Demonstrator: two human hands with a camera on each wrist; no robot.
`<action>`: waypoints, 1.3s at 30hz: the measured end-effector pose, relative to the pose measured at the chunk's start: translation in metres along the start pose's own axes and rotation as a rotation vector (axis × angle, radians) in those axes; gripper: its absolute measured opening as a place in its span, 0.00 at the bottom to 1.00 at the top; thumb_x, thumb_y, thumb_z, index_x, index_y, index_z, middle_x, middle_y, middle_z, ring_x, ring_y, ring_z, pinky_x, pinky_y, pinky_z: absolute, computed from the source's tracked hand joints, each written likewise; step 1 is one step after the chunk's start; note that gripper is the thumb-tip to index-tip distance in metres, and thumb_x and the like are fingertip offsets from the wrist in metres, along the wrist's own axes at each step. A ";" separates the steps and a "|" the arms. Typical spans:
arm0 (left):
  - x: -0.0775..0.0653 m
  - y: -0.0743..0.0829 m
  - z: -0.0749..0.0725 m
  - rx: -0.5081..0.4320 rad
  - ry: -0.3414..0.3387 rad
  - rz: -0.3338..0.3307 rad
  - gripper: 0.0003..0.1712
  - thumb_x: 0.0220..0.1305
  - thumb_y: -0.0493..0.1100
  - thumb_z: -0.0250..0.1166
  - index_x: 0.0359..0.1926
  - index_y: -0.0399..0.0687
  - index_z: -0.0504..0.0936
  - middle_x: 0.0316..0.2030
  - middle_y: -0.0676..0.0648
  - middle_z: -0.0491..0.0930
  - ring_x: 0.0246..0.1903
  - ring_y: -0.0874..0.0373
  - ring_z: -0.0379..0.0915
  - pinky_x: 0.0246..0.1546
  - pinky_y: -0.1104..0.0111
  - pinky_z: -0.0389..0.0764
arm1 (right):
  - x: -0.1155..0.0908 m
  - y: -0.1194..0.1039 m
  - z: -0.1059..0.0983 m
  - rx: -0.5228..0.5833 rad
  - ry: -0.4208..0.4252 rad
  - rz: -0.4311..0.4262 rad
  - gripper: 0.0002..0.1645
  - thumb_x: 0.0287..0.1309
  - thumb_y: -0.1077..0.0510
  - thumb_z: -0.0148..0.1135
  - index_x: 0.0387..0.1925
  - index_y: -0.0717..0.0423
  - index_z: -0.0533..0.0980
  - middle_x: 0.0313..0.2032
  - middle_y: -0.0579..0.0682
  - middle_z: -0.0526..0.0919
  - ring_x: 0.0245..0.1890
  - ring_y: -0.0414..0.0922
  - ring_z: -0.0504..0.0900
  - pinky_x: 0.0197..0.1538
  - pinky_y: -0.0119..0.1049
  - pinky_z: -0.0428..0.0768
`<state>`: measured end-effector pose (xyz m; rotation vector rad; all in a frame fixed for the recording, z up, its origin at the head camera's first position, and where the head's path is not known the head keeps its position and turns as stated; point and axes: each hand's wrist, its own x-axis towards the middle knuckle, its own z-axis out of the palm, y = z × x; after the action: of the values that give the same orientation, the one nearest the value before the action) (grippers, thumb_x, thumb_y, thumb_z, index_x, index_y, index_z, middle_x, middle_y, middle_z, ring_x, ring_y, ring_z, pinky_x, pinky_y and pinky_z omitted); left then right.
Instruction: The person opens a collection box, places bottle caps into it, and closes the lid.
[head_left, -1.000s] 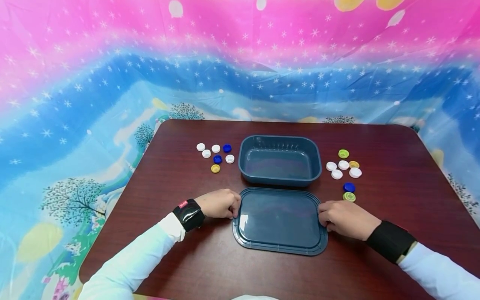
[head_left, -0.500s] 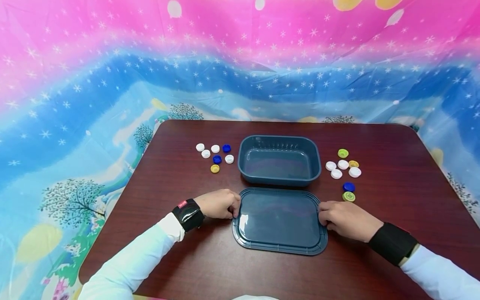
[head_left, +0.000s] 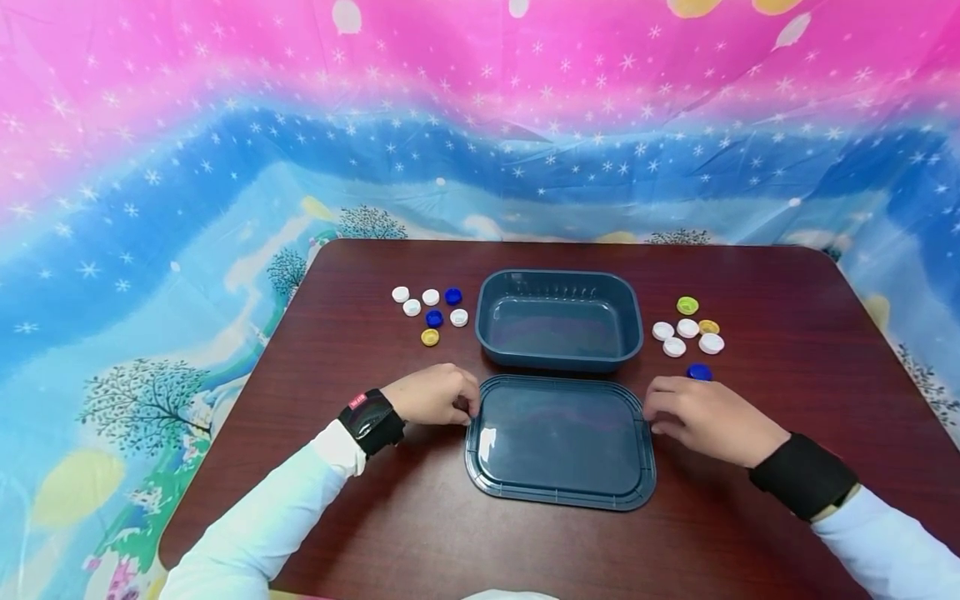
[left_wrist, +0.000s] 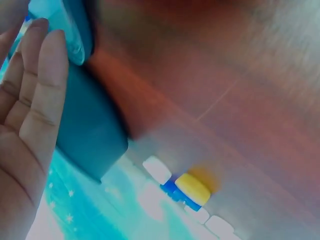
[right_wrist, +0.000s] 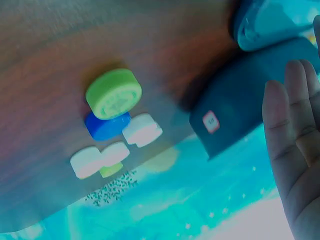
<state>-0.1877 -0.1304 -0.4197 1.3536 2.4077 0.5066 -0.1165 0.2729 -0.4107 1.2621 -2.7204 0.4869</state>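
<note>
A dark blue-grey plastic lid [head_left: 562, 442] lies flat on the table before me. My left hand [head_left: 435, 395] hovers at its left edge, fingers loosely bent with nothing between them. At the lid's right edge is my right hand [head_left: 712, 417], its fingers fairly straight in the right wrist view; whether the tips touch the rim I cannot tell. Just behind the lid stands an uncovered box [head_left: 558, 362] of the same colour, with no caps visible inside. Close to my right hand lie a blue bottle cap [head_left: 700, 372] and a green bottle cap [right_wrist: 115, 95], the latter hidden in the head view.
Left of the box, several white, blue and yellow caps are scattered, including a yellow cap [head_left: 430, 337]. Several more lie to its right, among them a light green cap [head_left: 687, 306]. The brown table [head_left: 337, 500] ends at a patterned cloth backdrop [head_left: 480, 167].
Both hands have come off their grip at the lid's side edges and shifted slightly toward the box. My right hand now covers the near green cap. The lid and box have not moved.
</note>
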 end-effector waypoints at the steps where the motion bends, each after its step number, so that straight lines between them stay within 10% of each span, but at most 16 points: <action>1: 0.000 0.000 -0.002 -0.005 0.018 0.001 0.03 0.57 0.39 0.72 0.30 0.51 0.86 0.29 0.61 0.77 0.30 0.65 0.71 0.36 0.74 0.76 | 0.000 0.001 -0.002 0.002 0.011 0.006 0.20 0.39 0.64 0.79 0.31 0.42 0.78 0.33 0.34 0.73 0.31 0.30 0.72 0.32 0.28 0.78; 14: 0.014 -0.014 -0.027 -0.080 0.383 -0.038 0.03 0.61 0.40 0.69 0.35 0.46 0.88 0.30 0.58 0.81 0.29 0.66 0.74 0.33 0.72 0.78 | 0.011 0.017 -0.028 -0.023 0.188 0.186 0.15 0.45 0.63 0.76 0.35 0.46 0.81 0.35 0.39 0.79 0.35 0.38 0.76 0.35 0.34 0.78; 24: 0.034 -0.023 -0.028 -0.163 0.717 -0.410 0.12 0.63 0.46 0.69 0.40 0.42 0.86 0.32 0.48 0.84 0.28 0.56 0.78 0.32 0.66 0.80 | 0.021 0.038 -0.030 0.117 0.238 0.417 0.12 0.58 0.63 0.68 0.44 0.57 0.81 0.39 0.50 0.82 0.37 0.45 0.80 0.37 0.37 0.80; 31: 0.046 -0.028 -0.033 -0.266 0.711 -0.591 0.21 0.62 0.50 0.68 0.48 0.38 0.83 0.35 0.43 0.85 0.29 0.54 0.82 0.33 0.64 0.83 | 0.037 0.062 -0.025 0.190 0.157 0.548 0.18 0.63 0.61 0.62 0.52 0.65 0.76 0.47 0.64 0.78 0.45 0.60 0.79 0.46 0.57 0.78; 39: 0.057 -0.028 -0.027 -0.372 0.674 -0.644 0.19 0.60 0.49 0.70 0.44 0.38 0.85 0.28 0.45 0.85 0.19 0.54 0.81 0.24 0.67 0.81 | 0.052 0.079 -0.013 0.210 0.015 0.697 0.25 0.63 0.63 0.62 0.59 0.71 0.71 0.53 0.71 0.74 0.52 0.66 0.74 0.51 0.60 0.75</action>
<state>-0.2490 -0.0988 -0.4155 0.2138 2.8363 1.2751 -0.2106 0.2875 -0.4058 0.2810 -3.1006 0.8465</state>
